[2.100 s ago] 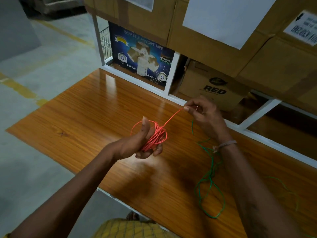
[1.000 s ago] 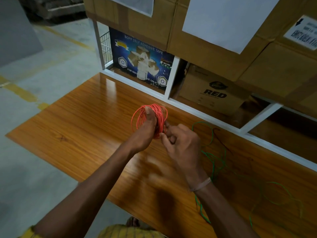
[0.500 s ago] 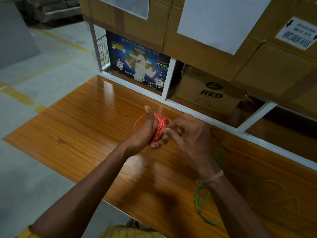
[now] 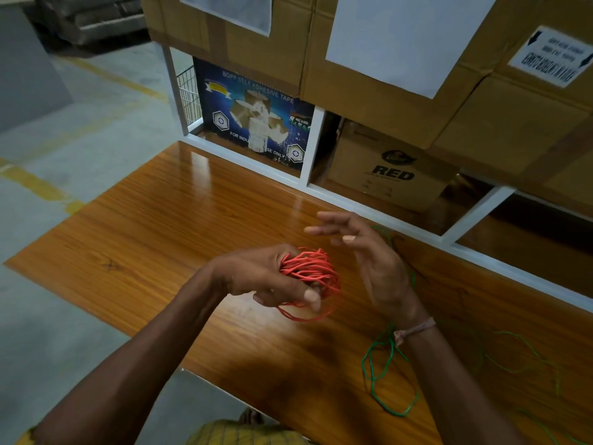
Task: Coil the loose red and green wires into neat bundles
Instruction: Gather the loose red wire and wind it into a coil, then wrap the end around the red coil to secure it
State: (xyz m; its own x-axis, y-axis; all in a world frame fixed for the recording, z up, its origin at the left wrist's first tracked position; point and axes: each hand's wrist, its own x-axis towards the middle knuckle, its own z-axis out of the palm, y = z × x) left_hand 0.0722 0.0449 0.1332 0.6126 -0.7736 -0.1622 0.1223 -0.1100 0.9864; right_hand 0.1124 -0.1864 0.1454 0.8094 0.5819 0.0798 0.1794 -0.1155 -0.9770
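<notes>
My left hand (image 4: 260, 277) grips a coiled bundle of red wire (image 4: 309, 271) just above the wooden table (image 4: 144, 245); one loop sags below my fingers. My right hand (image 4: 369, 261) hovers just right of the bundle with fingers spread and nothing in it. The green wire (image 4: 385, 377) lies loose in tangled loops on the table under and to the right of my right forearm, with more strands trailing toward the right edge.
A white metal rack (image 4: 308, 184) runs along the table's far edge, holding a blue adhesive-tape box (image 4: 256, 123) and a cardboard box marked RED (image 4: 391, 168). Large cartons (image 4: 401, 75) stack above. Concrete floor with yellow lines lies to the left.
My right hand has let go of the red wire and pulled away to the right, fingers opening. My left hand has turned over and lowered the red bundle toward the table.
</notes>
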